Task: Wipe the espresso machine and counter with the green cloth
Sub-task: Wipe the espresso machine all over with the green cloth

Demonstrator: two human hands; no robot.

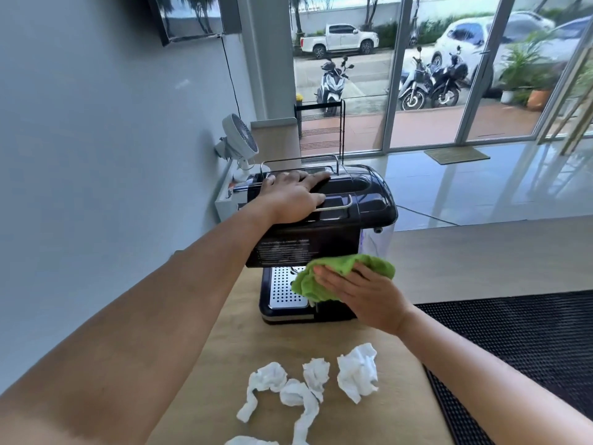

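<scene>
a: your left hand (293,195) lies flat on top of the espresso machine (362,200), fingers straight, gripping nothing.
b: and your right hand (362,293) presses the green cloth (340,263) against the machine's front, just above the drip tray (284,289), fingers flat, not clenched round it.
a: crumpled white tissues (357,372) lie on the counter (224,364) nearer you.
b: a black mat (529,342) lies to their right.

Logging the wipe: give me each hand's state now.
Left hand: open, flat on the espresso machine.
Right hand: open, pressing the green cloth.
</scene>
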